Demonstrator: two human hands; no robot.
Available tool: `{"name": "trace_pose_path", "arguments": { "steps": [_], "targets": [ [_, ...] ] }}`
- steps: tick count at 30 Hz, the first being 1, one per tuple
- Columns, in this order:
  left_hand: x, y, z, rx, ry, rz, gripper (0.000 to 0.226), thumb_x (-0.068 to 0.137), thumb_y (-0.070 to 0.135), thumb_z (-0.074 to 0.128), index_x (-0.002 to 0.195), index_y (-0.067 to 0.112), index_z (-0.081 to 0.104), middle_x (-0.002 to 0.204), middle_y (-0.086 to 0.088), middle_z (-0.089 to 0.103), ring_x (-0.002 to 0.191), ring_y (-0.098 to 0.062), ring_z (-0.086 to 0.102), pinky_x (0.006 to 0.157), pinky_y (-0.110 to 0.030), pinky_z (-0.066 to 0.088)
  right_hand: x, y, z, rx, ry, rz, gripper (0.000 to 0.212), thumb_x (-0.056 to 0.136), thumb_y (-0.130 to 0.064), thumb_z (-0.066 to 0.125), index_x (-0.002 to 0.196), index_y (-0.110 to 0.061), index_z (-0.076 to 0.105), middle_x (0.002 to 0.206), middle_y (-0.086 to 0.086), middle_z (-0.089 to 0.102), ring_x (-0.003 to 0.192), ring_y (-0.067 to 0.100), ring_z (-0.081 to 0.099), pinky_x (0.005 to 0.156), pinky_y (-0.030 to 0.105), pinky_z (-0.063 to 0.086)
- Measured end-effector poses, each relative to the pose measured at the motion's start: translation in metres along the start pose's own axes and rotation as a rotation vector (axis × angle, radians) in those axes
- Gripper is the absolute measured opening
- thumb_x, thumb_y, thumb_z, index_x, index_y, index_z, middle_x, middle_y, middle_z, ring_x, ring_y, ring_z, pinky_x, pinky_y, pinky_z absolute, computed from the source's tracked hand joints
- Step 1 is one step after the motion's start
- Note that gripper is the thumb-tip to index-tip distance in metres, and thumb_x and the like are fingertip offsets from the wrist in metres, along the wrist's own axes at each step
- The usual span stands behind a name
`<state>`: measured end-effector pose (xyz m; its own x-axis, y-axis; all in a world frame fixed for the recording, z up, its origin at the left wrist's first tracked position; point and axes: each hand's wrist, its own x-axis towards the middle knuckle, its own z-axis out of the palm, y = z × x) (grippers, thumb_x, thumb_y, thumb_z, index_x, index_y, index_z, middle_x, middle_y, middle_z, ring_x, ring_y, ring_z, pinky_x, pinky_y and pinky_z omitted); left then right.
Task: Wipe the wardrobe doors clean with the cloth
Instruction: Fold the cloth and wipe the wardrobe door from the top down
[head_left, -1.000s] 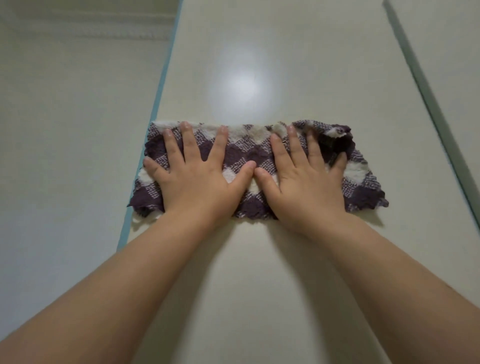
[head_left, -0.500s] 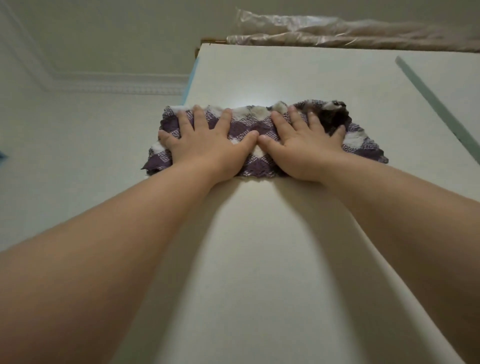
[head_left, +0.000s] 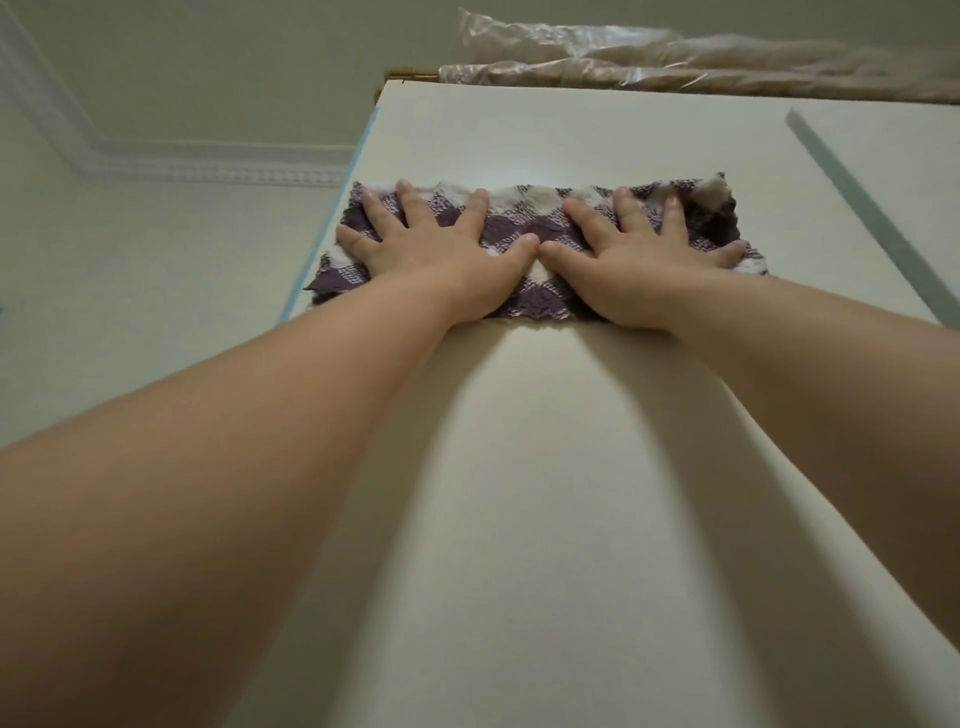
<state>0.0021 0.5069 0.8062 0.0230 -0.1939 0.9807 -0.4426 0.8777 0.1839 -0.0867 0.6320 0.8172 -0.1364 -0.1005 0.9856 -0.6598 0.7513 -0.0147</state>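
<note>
A purple and white checked cloth (head_left: 519, 228) lies spread flat against the pale wardrobe door (head_left: 545, 467), near the door's top. My left hand (head_left: 441, 254) presses on the cloth's left half with its fingers spread. Beside it, my right hand (head_left: 639, 265) presses on the right half the same way, and the two thumbs nearly touch. The cloth's left end reaches the door's teal left edge (head_left: 332, 218). Both forearms stretch up from the bottom of the view.
A second door (head_left: 893, 156) stands to the right, past a teal strip (head_left: 872, 218). A bundle wrapped in clear plastic (head_left: 675, 67) lies on top of the wardrobe. To the left are a plain wall and a ceiling cornice (head_left: 208, 166).
Both hands have slid the cloth upward along the door toward its top edge. The view has tilted up, so the wardrobe's top and the plastic bundle now show.
</note>
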Motion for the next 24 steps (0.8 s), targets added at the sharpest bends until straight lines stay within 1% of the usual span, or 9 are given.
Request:
{"name": "trace_pose_path", "arguments": {
  "steps": [5,9,14,18,21,24],
  "targets": [
    [-0.008,0.062,0.008,-0.015,-0.016,0.089,0.076,0.076,0.079,0.017,0.142,0.045,0.006,0.154,-0.016,-0.008,0.137,-0.043,-0.014,0.104,-0.065,-0.006,-0.007,0.068,-0.009,-0.003,-0.005,0.078,0.066,0.076,-0.082,0.013,0.137,-0.058,0.000,0.155,-0.015,-0.009,0.142,0.023,-0.014,0.099,0.073,-0.003],
    [-0.015,0.100,0.018,-0.035,-0.013,0.136,0.077,0.075,0.080,0.018,0.142,0.045,0.006,0.154,-0.016,-0.008,0.137,-0.044,-0.016,0.103,-0.066,-0.008,-0.017,0.107,-0.011,-0.004,-0.002,0.128,0.066,0.077,-0.080,0.013,0.138,-0.057,-0.001,0.156,-0.015,-0.008,0.142,0.023,-0.012,0.100,0.072,-0.002],
    [-0.026,0.147,0.025,-0.043,-0.024,0.190,0.078,0.074,0.081,0.019,0.142,0.044,0.006,0.154,-0.015,-0.008,0.136,-0.044,-0.017,0.102,-0.066,-0.010,-0.025,0.159,-0.017,-0.035,-0.002,0.129,0.068,0.079,-0.078,0.013,0.140,-0.053,-0.002,0.157,-0.009,-0.007,0.143,0.025,-0.009,0.108,0.062,0.001],
    [-0.023,0.156,0.026,-0.048,-0.019,0.204,0.079,0.073,0.081,0.020,0.142,0.045,0.008,0.155,-0.013,-0.006,0.137,-0.042,-0.016,0.102,-0.066,-0.009,-0.024,0.167,-0.017,-0.030,0.018,0.118,0.068,0.081,-0.075,0.015,0.143,-0.048,0.000,0.157,-0.007,-0.006,0.143,0.026,-0.006,0.110,0.060,0.001],
    [-0.014,0.150,0.024,-0.050,-0.022,0.210,0.079,0.072,0.082,0.021,0.141,0.045,0.009,0.155,-0.011,-0.003,0.138,-0.040,-0.014,0.103,-0.065,-0.008,-0.016,0.160,-0.018,-0.049,0.032,0.145,0.068,0.083,-0.073,0.015,0.143,-0.046,0.001,0.157,-0.005,-0.005,0.143,0.028,-0.006,0.109,0.061,0.001],
    [-0.004,0.139,0.021,-0.049,-0.024,0.179,0.080,0.072,0.083,0.021,0.141,0.046,0.010,0.155,-0.012,-0.002,0.139,-0.039,-0.012,0.104,-0.064,-0.008,-0.005,0.142,-0.021,-0.049,0.035,0.165,0.066,0.084,-0.071,0.016,0.144,-0.046,0.002,0.157,-0.004,-0.005,0.142,0.029,-0.009,0.107,0.064,0.001]
  ]
}}
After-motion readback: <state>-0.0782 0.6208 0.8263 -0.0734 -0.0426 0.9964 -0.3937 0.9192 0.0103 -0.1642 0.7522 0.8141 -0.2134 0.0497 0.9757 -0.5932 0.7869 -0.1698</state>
